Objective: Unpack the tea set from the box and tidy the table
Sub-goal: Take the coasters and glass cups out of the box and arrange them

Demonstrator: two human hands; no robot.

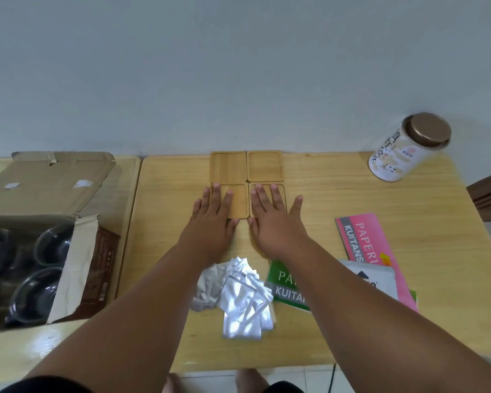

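Note:
Several square wooden coasters lie in a two-by-two block at the far middle of the table. My left hand (pixel 213 215) rests flat, fingers spread, on the near-left coaster (pixel 238 201). My right hand (pixel 272 219) lies flat on the near-right coaster (pixel 279 191). The far-left coaster (pixel 228 166) and the far-right coaster (pixel 264 165) are uncovered. Neither hand grips anything. An open cardboard box (pixel 77 262) stands at the left, with dark cups (pixel 37 293) and a dark teapot still inside.
A pile of silver foil sachets (pixel 238 299) lies near the front edge. Green and pink receipt books (pixel 360 242) and a white pouch (pixel 377 279) lie at the right. A white tea canister (pixel 403 151) with a bronze lid stands at the far right corner, against the wall.

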